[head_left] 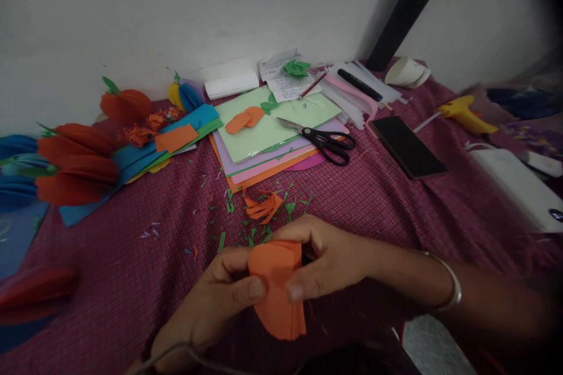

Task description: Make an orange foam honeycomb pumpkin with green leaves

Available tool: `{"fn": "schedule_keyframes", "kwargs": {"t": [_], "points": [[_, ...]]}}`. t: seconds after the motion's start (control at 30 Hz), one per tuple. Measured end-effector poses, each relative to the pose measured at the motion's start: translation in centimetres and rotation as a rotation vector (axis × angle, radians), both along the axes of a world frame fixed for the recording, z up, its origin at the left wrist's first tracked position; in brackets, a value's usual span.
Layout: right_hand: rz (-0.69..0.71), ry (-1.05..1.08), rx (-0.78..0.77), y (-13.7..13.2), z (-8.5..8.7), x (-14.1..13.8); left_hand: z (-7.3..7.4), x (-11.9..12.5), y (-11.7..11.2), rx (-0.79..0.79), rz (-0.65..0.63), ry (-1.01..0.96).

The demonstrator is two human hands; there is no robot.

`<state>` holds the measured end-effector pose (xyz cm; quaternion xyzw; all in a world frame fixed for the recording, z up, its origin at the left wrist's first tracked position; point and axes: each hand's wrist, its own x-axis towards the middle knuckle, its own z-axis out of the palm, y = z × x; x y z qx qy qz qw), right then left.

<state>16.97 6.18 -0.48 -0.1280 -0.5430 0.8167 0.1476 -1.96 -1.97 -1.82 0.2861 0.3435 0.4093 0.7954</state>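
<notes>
Above the cloth (167,246), at the near centre of the scene, a stack of orange paper (277,293) was held at its left edge by the left hand (215,290) and at its right by the right hand (332,261), both closed with thumbs on top. Farther off, green scraps (222,241) were strewn and scissors (329,143) were laid partly across sheets (250,143). A phone (409,146) was placed to their right.

dim light, pale wall (176,6) ahead of left hand (224,290), black post (402,14) slanting up beyond right hand (329,261), checked maroon cloth (141,263) spread beneath both
</notes>
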Motion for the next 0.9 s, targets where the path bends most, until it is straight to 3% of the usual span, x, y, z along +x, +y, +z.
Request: {"fn": "schedule_keyframes", "kwargs": {"t": [0.1, 0.2, 0.3, 0.43, 0.5, 0.6, 0.77, 0.83, 0.9], "points": [[0.040, -0.002, -0.024, 0.2, 0.0, 0.1, -0.3, 0.1, -0.1, -0.005, -0.027, -0.039], [-0.083, -0.083, 0.092, 0.3, 0.0, -0.1, 0.1, 0.0, 0.2, 0.065, -0.029, 0.077], [-0.249, -0.323, 0.369, 0.2, -0.1, -0.3, 0.8, 0.1, 0.6, 0.296, -0.015, 0.439], [-0.377, -0.528, 0.770, 0.0, -0.2, -0.4, 1.0, 0.8, 0.8, 0.812, -0.009, 1.127], [-0.399, -0.547, 0.886, -0.2, -0.2, -0.4, 0.8, 1.2, 0.8, 1.025, -0.003, 1.383], [-0.404, -0.562, 0.954, -0.3, -0.3, -0.5, 0.5, 1.7, 0.9, 1.198, 0.019, 1.573], [-0.399, -0.556, 0.839, -0.4, -0.5, -0.7, 0.7, 1.7, 0.7, 1.229, 0.035, 1.591], [-0.383, -0.505, 0.713, -0.3, -0.6, -0.6, 0.9, 1.3, 0.6, 1.096, 0.056, 1.449], [-0.308, -0.390, 0.521, -0.2, -0.4, -0.5, 1.3, 0.9, 0.6, 0.812, 0.037, 1.158]]}}
